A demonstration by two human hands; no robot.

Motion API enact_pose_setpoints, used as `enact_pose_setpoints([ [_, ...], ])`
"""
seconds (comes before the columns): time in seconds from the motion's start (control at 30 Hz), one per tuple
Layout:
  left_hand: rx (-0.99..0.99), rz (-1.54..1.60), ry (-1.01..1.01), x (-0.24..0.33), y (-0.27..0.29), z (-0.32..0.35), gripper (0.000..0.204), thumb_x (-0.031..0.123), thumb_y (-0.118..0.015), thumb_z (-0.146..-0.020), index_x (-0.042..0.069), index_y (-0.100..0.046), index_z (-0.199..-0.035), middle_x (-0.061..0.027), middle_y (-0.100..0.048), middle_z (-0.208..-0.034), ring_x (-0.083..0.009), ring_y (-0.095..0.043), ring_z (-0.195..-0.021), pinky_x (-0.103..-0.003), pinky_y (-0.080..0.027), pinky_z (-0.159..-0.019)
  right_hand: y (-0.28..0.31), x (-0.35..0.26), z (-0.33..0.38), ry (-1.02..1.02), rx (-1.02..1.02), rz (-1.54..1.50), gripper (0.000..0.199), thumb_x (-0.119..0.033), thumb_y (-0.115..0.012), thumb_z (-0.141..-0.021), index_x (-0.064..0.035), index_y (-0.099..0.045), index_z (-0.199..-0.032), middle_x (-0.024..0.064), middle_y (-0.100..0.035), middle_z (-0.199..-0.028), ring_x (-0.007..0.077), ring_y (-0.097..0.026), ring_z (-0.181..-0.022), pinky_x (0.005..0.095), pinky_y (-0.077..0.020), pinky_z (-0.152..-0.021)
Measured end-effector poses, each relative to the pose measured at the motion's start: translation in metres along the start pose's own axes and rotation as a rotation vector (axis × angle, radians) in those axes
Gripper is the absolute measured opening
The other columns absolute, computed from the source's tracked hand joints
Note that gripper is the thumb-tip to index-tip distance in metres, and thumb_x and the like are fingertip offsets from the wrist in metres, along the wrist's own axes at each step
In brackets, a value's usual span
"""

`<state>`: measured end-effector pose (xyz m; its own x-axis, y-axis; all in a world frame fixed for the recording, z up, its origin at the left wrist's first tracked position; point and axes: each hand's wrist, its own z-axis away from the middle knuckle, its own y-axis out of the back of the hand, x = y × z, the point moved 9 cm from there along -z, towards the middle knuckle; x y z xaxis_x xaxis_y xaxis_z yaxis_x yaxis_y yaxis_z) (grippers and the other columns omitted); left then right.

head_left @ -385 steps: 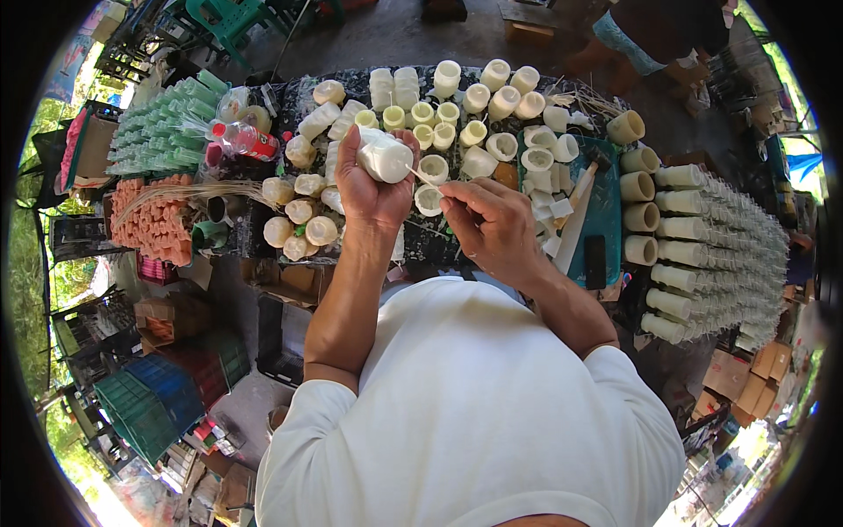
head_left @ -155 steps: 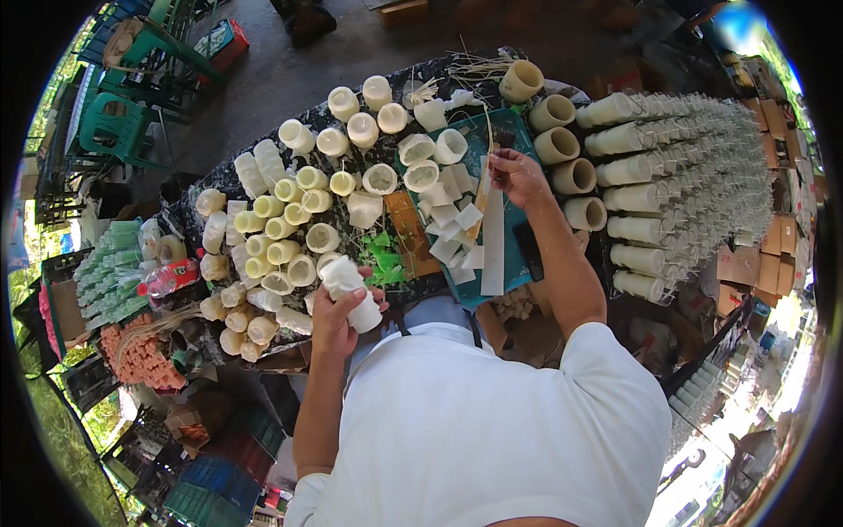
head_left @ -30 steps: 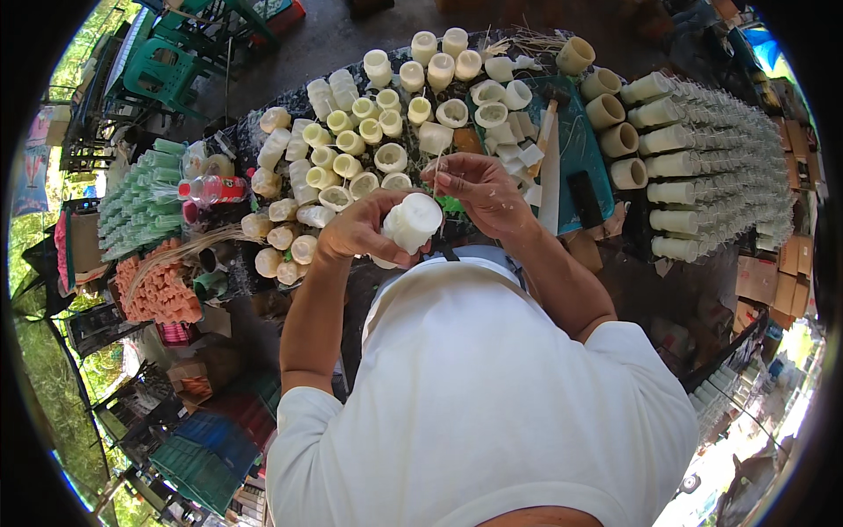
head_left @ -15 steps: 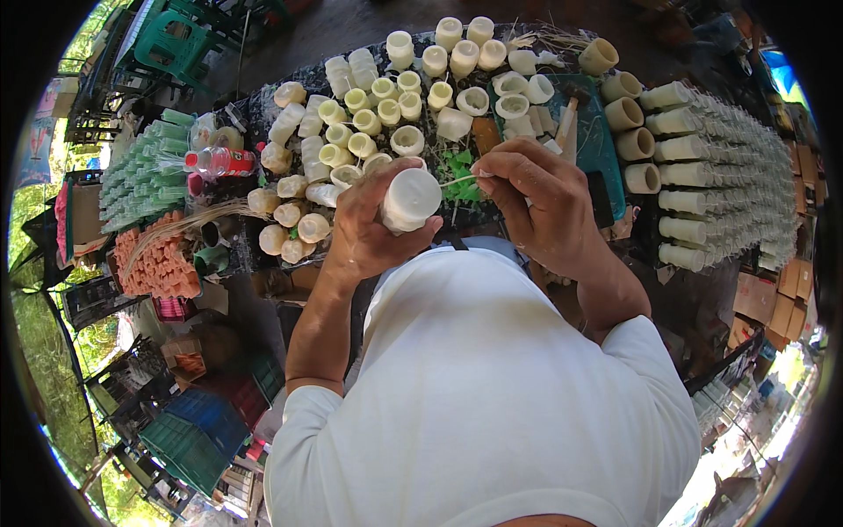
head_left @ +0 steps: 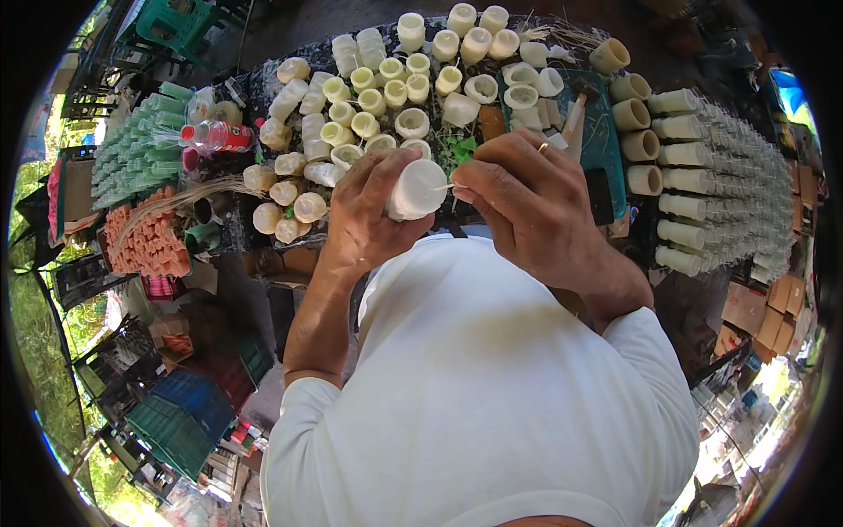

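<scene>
With the left hand point(head_left: 367, 209) gripping a white candle point(head_left: 416, 192) and the right hand point(head_left: 534, 200) pinching its wick point(head_left: 445, 187) at three o'clock, wick-fitting seems underway, calling for steady aim.

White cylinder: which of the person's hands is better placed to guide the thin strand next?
Probably the right hand: it already pinches the thin strand near the cylinder's flat end, while the left hand is occupied gripping the white cylinder.
</scene>
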<state>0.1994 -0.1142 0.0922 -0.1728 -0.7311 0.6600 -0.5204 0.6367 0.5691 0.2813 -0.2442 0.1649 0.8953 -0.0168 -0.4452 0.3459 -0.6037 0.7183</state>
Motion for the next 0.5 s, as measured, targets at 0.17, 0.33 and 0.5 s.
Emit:
enact_pose_setpoints([
  [0.17, -0.005, -0.07, 0.011, -0.002, -0.002, 0.001, 0.063, 0.01, -0.088, -0.069, 0.01, -0.062, -0.127, -0.0149, -0.072, -0.111, -0.0342, -0.073, -0.098, -0.041, -0.061, -0.083, -0.006, 0.0, 0.001, 0.008, -0.004, 0.038, 0.027, 0.0, -0.074, -0.07, -0.0046, -0.071, -0.097, 0.0058, -0.062, -0.09, 0.0241, -0.064, -0.081, 0.0376, -0.0501, -0.068],
  [0.33, -0.008, -0.079, 0.005, -0.003, -0.002, 0.002, 0.064, 0.01, -0.087, -0.069, 0.01, -0.062, -0.127, -0.0149, -0.072, -0.113, -0.0358, -0.073, -0.099, -0.043, -0.061, -0.083, -0.01, -0.001, 0.002, -0.02, -0.035, 0.036, 0.027, -0.001, -0.073, -0.07, -0.0052, -0.071, -0.097, 0.0058, -0.061, -0.091, 0.024, -0.065, -0.083, 0.0384, -0.0503, -0.07],
  [0.5, -0.019, -0.079, 0.003, -0.004, -0.001, 0.001, 0.065, 0.009, -0.086, -0.068, 0.011, -0.062, -0.128, -0.0149, -0.072, -0.113, -0.0362, -0.072, -0.1, -0.043, -0.061, -0.083, -0.012, -0.004, 0.002, -0.034, -0.029, 0.08, 0.028, -0.001, -0.073, -0.07, -0.0047, -0.071, -0.097, 0.0056, -0.061, -0.091, 0.024, -0.065, -0.084, 0.0387, -0.0506, -0.071],
])
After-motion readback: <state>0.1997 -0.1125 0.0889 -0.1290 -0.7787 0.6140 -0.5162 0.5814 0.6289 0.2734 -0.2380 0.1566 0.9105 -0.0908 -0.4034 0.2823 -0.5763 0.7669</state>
